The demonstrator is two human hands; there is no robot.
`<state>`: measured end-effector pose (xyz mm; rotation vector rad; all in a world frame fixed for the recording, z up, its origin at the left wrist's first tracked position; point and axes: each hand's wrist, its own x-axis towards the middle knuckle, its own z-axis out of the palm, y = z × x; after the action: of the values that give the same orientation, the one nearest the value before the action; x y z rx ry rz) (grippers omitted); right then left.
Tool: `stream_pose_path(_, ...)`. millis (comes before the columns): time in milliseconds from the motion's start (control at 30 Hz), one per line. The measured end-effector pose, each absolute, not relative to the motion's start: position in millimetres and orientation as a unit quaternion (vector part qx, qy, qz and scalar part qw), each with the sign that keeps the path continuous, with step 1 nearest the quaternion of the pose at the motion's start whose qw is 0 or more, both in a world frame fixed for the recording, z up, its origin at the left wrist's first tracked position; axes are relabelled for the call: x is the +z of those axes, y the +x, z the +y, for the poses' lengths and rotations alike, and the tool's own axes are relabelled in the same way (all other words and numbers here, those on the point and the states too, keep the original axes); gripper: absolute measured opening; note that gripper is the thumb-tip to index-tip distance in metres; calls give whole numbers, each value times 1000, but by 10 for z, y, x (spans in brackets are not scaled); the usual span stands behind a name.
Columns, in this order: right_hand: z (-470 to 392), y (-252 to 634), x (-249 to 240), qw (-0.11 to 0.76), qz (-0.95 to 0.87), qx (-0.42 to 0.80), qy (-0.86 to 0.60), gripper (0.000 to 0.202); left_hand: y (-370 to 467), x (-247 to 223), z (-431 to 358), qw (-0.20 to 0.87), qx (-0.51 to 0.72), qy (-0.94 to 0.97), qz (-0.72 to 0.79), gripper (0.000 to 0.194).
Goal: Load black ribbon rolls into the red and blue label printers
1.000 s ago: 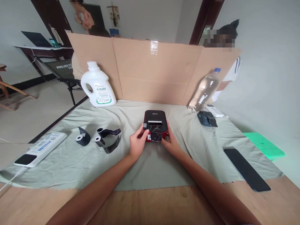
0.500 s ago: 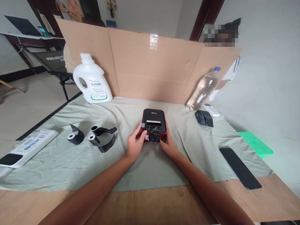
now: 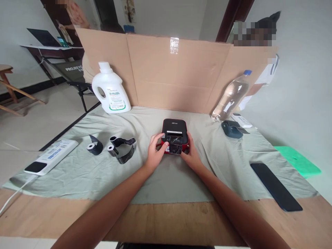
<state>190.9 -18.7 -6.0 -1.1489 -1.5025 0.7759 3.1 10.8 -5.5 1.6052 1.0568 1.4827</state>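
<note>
On cloth: one printer (image 3: pixel 174 131), two hands (image 3: pixel 155 155), two rolls (image 3: pixel 93 147).

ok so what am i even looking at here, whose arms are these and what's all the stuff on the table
There is no machine here: the two bare arms belong to a person wearing a camera on the head, so the picture looks forward and down at their own hands.

The left hand and right hand grip the two sides of a small black and red printer, with a dark strip of paper coming out of its front.

It sits on a pale green cloth spread over a wooden table. To the left lie two dark paper rolls and a white power strip. At the back stand a white detergent jug, a cardboard screen and a clear water bottle. On the right are a small dark device and a black phone.

Other people are partly visible behind the cardboard.
</note>
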Motion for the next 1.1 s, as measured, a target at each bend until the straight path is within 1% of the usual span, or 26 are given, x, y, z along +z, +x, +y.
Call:
stream_pose_path(133, -178, 1900, -53, 526, -620, 331, -479, 97, 16, -95, 161, 366, 563, 617, 411, 33)
stream_pose_path(267, -190, 1896, -30, 521, -608, 336, -495, 96, -46, -134, 288, 393, 554, 622, 390, 25)
stream_pose_path(333, -196, 1901, -18, 515, -611, 332, -501, 95, -74, -143, 352, 392, 554, 628, 381, 26)
stream_pose_path(467, -198, 1915, -8, 510, -625, 316, -499, 91, -89, -133, 447, 373, 558, 636, 382, 29)
stream_pose_path(700, -182, 1909, 8, 513, -622, 329, -492, 98, -8, -84, 513, 341, 578, 639, 375, 34)
stream_pose_path(867, -197, 1895, 42, 509, -624, 327, -494, 100, 91, -98, 443, 319, 625, 603, 379, 33)
stream_pose_path(1100, -164, 1937, -61, 500, -625, 317, -509, 100, 47, -61, 372, 281, 625, 625, 374, 31)
